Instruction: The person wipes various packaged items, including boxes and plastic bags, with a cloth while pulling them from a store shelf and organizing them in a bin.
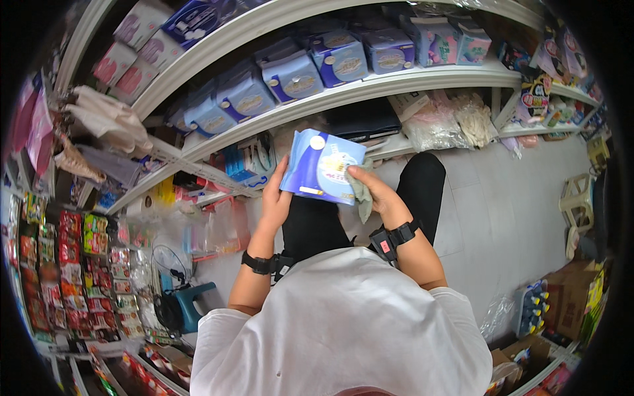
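In front of my lap is a light-blue and purple soft pack (310, 168), which looks like a pack of sanitary pads. My left hand (276, 193) grips its left edge and lower corner, with the fingers partly hidden behind it. A grey-green cloth (363, 200) is bunched in my right hand (378, 190), which presses it against the pack's right side with the thumb over the front. Ahead of me, similar blue packs (290, 78) stand in a row on the white shelf (370, 87).
Pink-and-teal packs (436, 43) fill the right part of that shelf. Below lie plastic-wrapped goods (436, 125). A teal stool (193, 307) stands at left near hanging snack packets (72, 264). To the right are a beige stool (576, 203), bottles (532, 309) and a cardboard box (569, 297).
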A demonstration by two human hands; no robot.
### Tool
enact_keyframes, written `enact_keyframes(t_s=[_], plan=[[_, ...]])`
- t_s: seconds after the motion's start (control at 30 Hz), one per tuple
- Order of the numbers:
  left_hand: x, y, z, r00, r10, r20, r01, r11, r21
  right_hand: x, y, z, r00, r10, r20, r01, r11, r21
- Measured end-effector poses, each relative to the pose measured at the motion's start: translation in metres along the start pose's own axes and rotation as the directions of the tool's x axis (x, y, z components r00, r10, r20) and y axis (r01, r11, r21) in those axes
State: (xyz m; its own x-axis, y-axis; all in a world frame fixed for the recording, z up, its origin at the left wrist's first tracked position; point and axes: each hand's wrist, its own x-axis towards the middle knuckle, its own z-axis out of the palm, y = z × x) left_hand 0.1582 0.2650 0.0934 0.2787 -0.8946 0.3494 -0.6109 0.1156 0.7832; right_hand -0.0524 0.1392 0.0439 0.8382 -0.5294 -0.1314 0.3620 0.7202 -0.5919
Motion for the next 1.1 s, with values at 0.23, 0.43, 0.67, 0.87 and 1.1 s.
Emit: enact_keyframes(t_s=[0.23,0.43,0.67,0.87,1.1], plan=[[-0.069,-0.035,-0.078,0.909,-0.389,0.151,0.413,0.787,-0.458,-0.011,-0.003,0.011,0.995,-0.025,-0.100,0.038,0.991,0.131],[-0.254,-0.199,-0.078,0.435,-0.848,0.304,0.897,0.379,-0.225,0.004,-0.002,0.016,0.968,-0.048,-0.245,0.063,0.997,0.051],[-0.336,-0.169,-0.004,0.491,-0.597,0.635,0.651,0.735,0.187,0.018,0.001,-0.013,0.916,0.095,-0.389,-0.108,0.994,-0.012],[-0.314,-0.201,0.025,0.146,-0.668,0.730,0.981,0.191,-0.022,0.043,-0.002,-0.038,0.802,0.320,-0.504,-0.406,0.911,-0.068],[-0.302,-0.238,-0.041,0.031,-0.733,0.679,0.995,0.091,0.052,0.085,0.004,-0.040,0.770,0.441,-0.461,-0.495,0.869,0.005]])
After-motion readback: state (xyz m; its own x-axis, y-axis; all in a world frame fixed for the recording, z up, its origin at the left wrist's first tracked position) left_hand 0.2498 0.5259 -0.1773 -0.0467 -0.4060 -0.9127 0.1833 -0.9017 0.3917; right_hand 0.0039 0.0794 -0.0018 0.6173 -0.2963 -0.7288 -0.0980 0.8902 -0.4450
